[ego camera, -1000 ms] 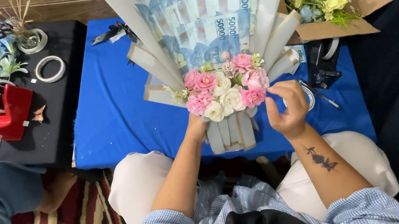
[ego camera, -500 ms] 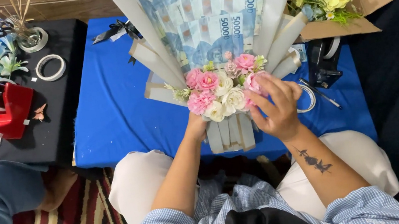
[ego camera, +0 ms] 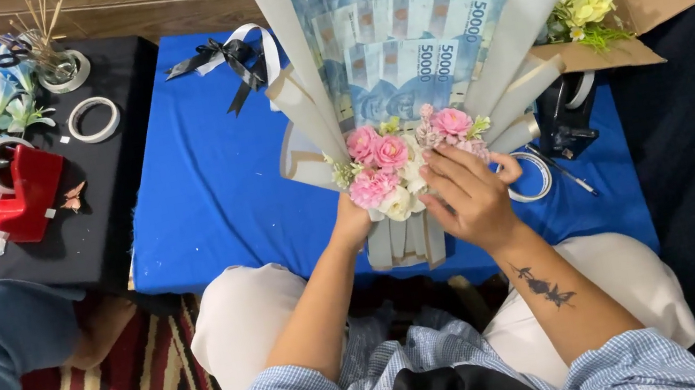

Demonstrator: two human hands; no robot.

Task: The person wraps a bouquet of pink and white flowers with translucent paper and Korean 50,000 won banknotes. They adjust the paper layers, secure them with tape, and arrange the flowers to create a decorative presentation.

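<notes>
I see a large bouquet point(ego camera: 404, 80) standing upright over the near edge of a worktop covered in blue cloth point(ego camera: 212, 181), right in front of the seated person. It is built from pale blue banknotes fanned out in overlapping rows, framed by long cream paper folds that flare upward and narrow to a bundled stem at the bottom. At its throat sits a tight cluster of small pink and white roses point(ego camera: 395, 167) with bits of pale green filler. The left hand point(ego camera: 352, 223) grips the stem from the left just under the flowers; its fingers curl behind the wrapping, so I cannot tell how tightly they close. The right hand point(ego camera: 471, 192) lies flat against the right side of the flower cluster, fingers point(ego camera: 443, 170) spread and pressing on the blooms, the thumb out toward a clear tape ring point(ego camera: 539, 175) lying on the cloth. A black tape dispenser point(ego camera: 564, 114) stands just beyond that ring, and an open cardboard box with yellow-green flowers point(ego camera: 609, 6) sits at the far right. A black ribbon bow point(ego camera: 223, 55) lies at the far left of the cloth. On the adjoining black worktop point(ego camera: 124, 168) to the left are a red tape dispenser point(ego camera: 23, 190) and a loose tape roll point(ego camera: 93, 119).
</notes>
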